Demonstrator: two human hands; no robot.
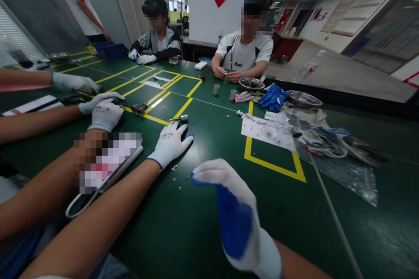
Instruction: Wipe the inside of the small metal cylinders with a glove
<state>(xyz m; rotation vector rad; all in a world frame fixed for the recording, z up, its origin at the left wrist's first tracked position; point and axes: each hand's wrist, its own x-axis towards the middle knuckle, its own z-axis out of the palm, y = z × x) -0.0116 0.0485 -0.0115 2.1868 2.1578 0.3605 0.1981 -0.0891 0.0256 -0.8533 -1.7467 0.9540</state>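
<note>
My left hand [170, 141], in a white glove with a blue cuff edge, lies palm down on the green table [203, 226], fingers stretched toward a small metal cylinder part [181, 118]. My right hand [225, 192], in a white glove with a blue-coated palm, hovers just above the table. Its fingers are curled and pressed together, tips pointing left at a tiny piece [189, 178] that I cannot make out. Several small nuts or washers [175, 170] lie loose between my two hands.
A neighbour's gloved hands [104, 113] and arms lie at my left. Two people sit across the table. A paper sheet [262, 128], plastic bag with cables [337, 148], blue gloves [273, 97], metal bowls [251, 83] and small cups [216, 90] sit to the right and far side.
</note>
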